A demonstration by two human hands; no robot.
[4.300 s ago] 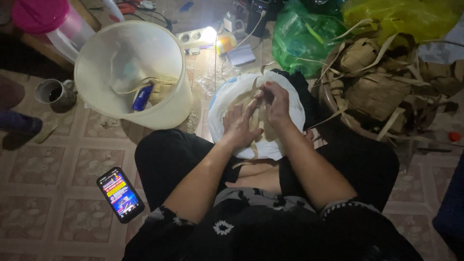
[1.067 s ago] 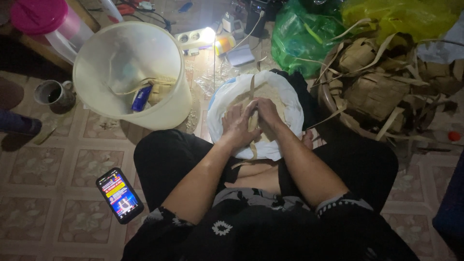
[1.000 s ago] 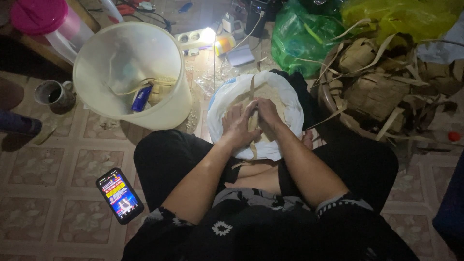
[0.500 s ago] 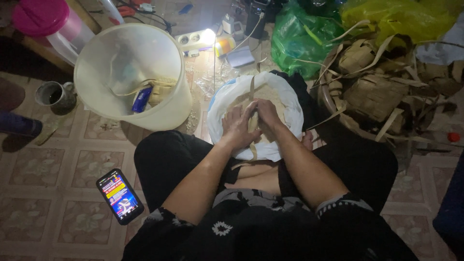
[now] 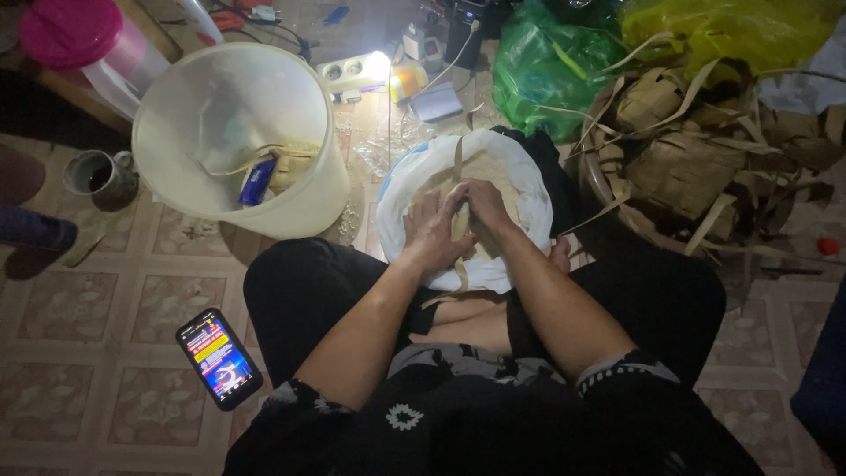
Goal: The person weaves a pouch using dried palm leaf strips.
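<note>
Over the white sack (image 5: pixel 529 189) — both hands (image 5: pixel 458 220) pinch pale leaf strip (image 5: pixel 459 226).

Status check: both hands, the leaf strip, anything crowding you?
Left hand and right hand shut on leaf strip, over white sack. Bucket at left, apart.

Since the earliest picture, my right hand (image 5: pixel 487 204) sits lower, pressed against my left hand (image 5: pixel 432 234) over the white sack (image 5: pixel 529 189). Both clasp the woven leaf pouch (image 5: pixel 460 220), its strip pointing toward 12 o'clock.
</note>
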